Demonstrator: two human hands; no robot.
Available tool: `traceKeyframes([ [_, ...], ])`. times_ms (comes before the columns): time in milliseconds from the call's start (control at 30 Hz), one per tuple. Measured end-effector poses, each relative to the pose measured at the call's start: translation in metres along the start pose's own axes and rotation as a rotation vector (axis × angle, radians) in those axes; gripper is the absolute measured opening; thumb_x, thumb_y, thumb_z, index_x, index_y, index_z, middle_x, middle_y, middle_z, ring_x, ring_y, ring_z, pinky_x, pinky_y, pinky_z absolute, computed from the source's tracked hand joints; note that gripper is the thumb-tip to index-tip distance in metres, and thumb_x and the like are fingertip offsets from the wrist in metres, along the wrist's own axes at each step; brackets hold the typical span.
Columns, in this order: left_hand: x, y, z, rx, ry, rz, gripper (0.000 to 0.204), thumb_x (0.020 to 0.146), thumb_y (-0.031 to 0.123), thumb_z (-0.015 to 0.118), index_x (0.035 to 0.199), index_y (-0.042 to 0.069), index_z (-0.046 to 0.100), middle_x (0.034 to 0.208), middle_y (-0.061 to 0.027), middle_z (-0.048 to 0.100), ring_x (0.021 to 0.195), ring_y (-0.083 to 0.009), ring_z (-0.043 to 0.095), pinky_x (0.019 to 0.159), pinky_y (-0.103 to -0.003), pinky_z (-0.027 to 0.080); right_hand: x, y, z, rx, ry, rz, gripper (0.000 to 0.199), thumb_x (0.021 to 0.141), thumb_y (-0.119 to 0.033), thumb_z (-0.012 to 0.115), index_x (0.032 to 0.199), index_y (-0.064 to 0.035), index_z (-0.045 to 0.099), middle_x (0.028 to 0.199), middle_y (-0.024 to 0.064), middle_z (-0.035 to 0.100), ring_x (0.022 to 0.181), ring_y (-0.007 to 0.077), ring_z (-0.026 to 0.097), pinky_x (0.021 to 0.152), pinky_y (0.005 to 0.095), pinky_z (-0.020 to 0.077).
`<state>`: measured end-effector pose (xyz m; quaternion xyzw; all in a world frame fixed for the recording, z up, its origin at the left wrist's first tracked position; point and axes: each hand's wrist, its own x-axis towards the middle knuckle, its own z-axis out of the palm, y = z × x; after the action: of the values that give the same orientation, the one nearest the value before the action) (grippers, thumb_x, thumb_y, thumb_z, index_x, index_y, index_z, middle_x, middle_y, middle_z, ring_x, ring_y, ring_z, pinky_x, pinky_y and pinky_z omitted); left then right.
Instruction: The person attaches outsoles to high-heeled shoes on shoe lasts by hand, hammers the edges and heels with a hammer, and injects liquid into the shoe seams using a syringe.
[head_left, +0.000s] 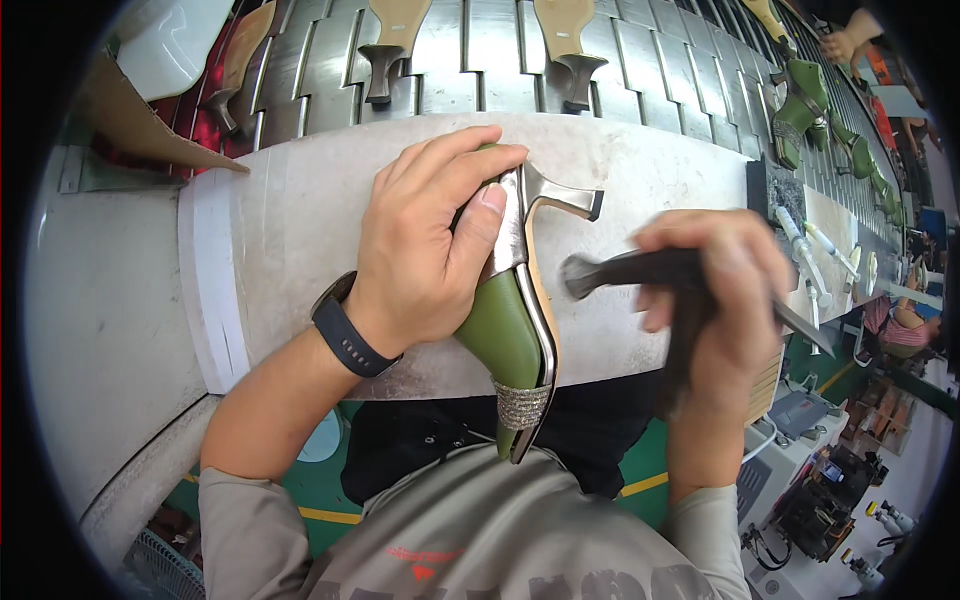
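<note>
The left hand [425,245] grips a green high-heeled shoe [510,320] that lies on its side at the near edge of the pale worktop [300,230]; its fingers [455,160] are wrapped closed around the heel end, and the toe with a glittering band points toward the person. To the right, the right hand [720,290] is closed around a dark hammer [625,270], whose head is just beside the shoe's sole. On the far side, more shoes [575,45] rest on a metal conveyor [480,60].

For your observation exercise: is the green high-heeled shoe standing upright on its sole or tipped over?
Tipped: the green shoe lies sideways under the left hand, its heel pointing sideways towards the right hand.
</note>
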<state>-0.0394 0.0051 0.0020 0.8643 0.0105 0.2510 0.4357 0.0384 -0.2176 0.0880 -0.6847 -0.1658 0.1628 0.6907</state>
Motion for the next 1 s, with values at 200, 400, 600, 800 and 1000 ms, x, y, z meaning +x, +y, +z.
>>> traceKeyframes([
  [200,0.003,0.003,0.001,-0.024,0.009,0.02,0.028,0.098,0.013,0.062,0.122,0.006,0.076,0.13,-0.0172,0.07,0.115,-0.0371,0.064,0.103,-0.046,0.046,0.004,-0.002,0.03,-0.235,0.032,-0.001,0.033,0.109,-0.023,0.052,0.103,0.005,0.068,0.09,0.0187,0.075,0.056,0.0105,0.06,0.054,0.0239,0.0511],
  [400,0.0,-0.003,-0.006,0.014,-0.037,-0.005,0.032,0.103,0.011,0.054,0.126,-0.001,0.072,0.134,-0.0217,0.068,0.121,-0.0368,0.065,0.107,-0.043,0.048,0.023,-0.007,0.037,-0.079,-0.028,0.092,0.027,0.105,-0.019,0.06,0.101,0.0052,0.071,0.095,0.0133,0.078,0.055,0.0101,0.059,0.053,0.0234,0.0482],
  [600,0.003,0.006,-0.004,0.016,-0.032,0.015,0.031,0.102,0.01,0.054,0.124,0.0,0.073,0.132,-0.0205,0.069,0.119,-0.0365,0.065,0.106,-0.043,0.049,-0.003,-0.02,0.004,-0.493,0.341,-0.425,0.037,0.109,-0.023,0.046,0.117,0.0064,0.067,0.099,0.0177,0.071,0.055,0.01,0.053,0.053,0.0265,0.045],
  [800,0.001,0.0,-0.004,-0.02,0.016,0.006,0.027,0.099,0.012,0.059,0.119,0.005,0.075,0.129,-0.0176,0.071,0.116,-0.0364,0.065,0.103,-0.045,0.048,0.01,0.018,0.027,0.187,-0.105,0.188,0.027,0.103,-0.017,0.059,0.112,0.007,0.067,0.106,0.0212,0.077,0.06,0.0136,0.063,0.059,0.0254,0.0537],
  [1000,-0.002,-0.002,-0.009,-0.017,-0.001,-0.006,0.029,0.102,0.012,0.056,0.122,0.002,0.074,0.132,-0.0204,0.069,0.12,-0.0373,0.064,0.107,-0.044,0.048,-0.051,0.024,0.023,-0.212,-0.056,0.205,0.028,0.102,-0.006,0.066,0.125,0.0079,0.062,0.097,0.0149,0.074,0.078,0.0157,0.073,0.069,0.03,0.0594],
])
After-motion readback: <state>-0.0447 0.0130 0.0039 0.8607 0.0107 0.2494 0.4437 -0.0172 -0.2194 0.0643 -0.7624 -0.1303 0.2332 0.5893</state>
